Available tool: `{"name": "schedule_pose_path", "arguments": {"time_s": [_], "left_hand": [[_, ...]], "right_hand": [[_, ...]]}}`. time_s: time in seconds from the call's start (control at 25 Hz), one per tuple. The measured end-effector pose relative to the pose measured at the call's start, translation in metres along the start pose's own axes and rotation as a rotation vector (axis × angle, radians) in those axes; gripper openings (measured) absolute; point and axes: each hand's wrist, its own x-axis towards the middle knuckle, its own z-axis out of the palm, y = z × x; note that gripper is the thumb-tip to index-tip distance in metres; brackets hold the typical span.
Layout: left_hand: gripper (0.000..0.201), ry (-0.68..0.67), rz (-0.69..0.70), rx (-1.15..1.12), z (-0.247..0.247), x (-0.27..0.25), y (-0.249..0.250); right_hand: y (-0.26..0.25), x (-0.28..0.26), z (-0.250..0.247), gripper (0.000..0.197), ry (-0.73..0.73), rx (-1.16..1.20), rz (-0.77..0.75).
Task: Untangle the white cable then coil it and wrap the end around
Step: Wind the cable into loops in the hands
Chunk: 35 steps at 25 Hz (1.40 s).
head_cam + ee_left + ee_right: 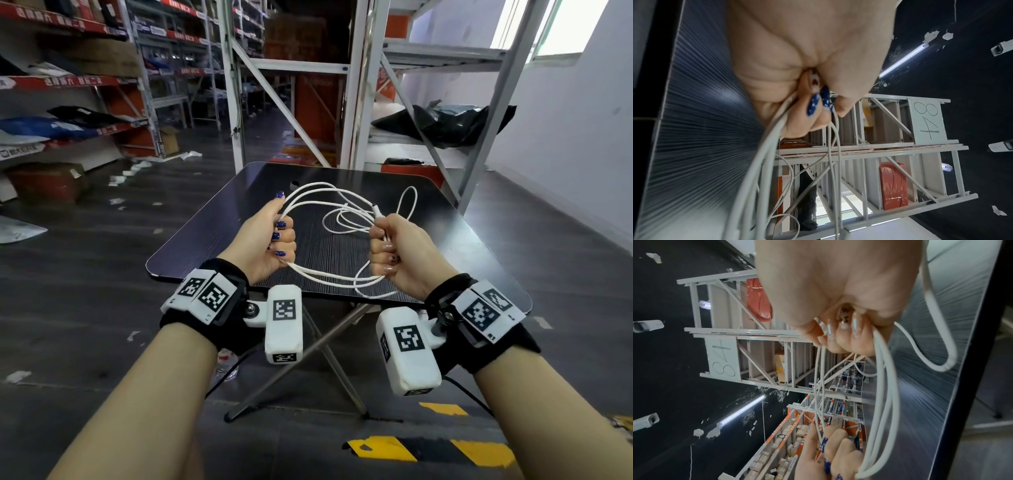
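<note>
A: We record the cable [329, 219] first. Where does it lie?

B: We find it raised above the counter [455, 240], strung between the two hands as a loose bundle of several loops. We cannot tell whether any loop touches the counter top.

A: State of the left hand [270, 240]?

B: We note its fingers curled round one side of the bundle, thumb up and pressed against the strands. The left wrist view confirms it: strands pass out between the curled fingers [816, 105] and fan away below.

A: And the right hand [397, 253]?

B: Likewise closed on the cable. We see it as a fist round the opposite side of the bundle, with a connector end [377, 211] standing up out of the top of the fist. One narrow loop [409, 202] rises beyond that hand. In the right wrist view several strands hang from the curled fingers [857, 337] and one wide loop [941, 344] swings out beside the palm.

A: Is the cable free of knots?

B: We cannot say. Smaller loops cross each other in the middle of the bundle, and the crossings are too fine to read.

A: Surroundings?

B: We note metal shelves [359, 85] behind the counter and a black bag [455, 123] lying on one of them.
</note>
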Motion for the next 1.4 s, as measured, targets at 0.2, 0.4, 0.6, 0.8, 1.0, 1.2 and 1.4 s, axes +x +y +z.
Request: {"name": "schedule_pose_path", "arguments": {"time_s": [0.2, 0.4, 0.6, 0.8, 1.0, 1.2, 1.4], "left_hand": [[0.049, 0.002, 0.078, 0.137, -0.002, -0.004, 0.001], [0.048, -0.035, 0.082, 0.099, 0.001, -0.005, 0.002], [0.048, -0.033, 0.068, -0.039, 0.001, -0.003, 0.002], [0.055, -0.046, 0.059, -0.207, -0.008, 0.001, 0.003], [0.041, -0.058, 0.113, -0.179, -0.014, -0.001, 0.007], [0.045, 0.048, 0.23, 0.19, -0.012, -0.005, 0.014], [0.046, 0.143, 0.352, 0.34, -0.012, -0.011, 0.029]], "right_hand": [[-0.001, 0.005, -0.004, 0.038, -0.165, 0.357, -0.071], [-0.003, 0.007, 0.003, 0.041, -0.264, 0.516, -0.17], [-0.005, 0.008, 0.007, 0.042, -0.211, 0.424, -0.144], [-0.007, 0.004, 0.009, 0.05, -0.194, 0.17, -0.05], [-0.003, 0.003, 0.007, 0.049, -0.155, 0.103, 0.006], [0.009, 0.005, 0.008, 0.048, -0.124, 0.201, 0.03], [0.013, 0.009, 0.014, 0.044, -0.089, -0.029, -0.061]]}}
